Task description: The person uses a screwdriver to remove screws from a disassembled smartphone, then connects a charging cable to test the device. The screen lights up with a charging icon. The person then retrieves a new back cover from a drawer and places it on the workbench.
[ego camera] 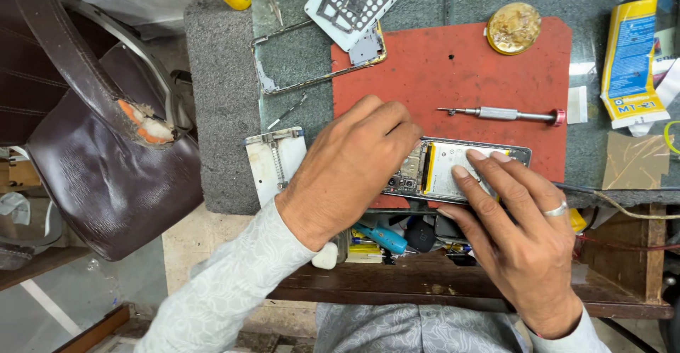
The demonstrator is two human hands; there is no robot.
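Your left hand lies palm down over the left end of the opened phone, fingers curled and pressing on the circuit-board part, so it steadies the phone rather than closing around it. Your right hand comes in from the lower right with its fingers stretched flat across the pale battery area of the phone, fingertips resting on it; a silver ring sits on one finger, and this hand too presses down without gripping anything. The phone lies back-open near the front edge of the red mat, which is spread on the grey-green table. Just beyond the phone, apart from both hands, a slim metal screwdriver with a red end cap lies crosswise on the mat. At the mat's far right corner sits a round yellowish dish. To the right of the mat a yellow and blue glue tube lies on the table. Past the mat's upper left corner rests a bare phone frame, with a white perforated tray overlapping it. Left of your left hand a small white metal clamp jig lies at the table's edge, and a worn brown leather chair stands further left.
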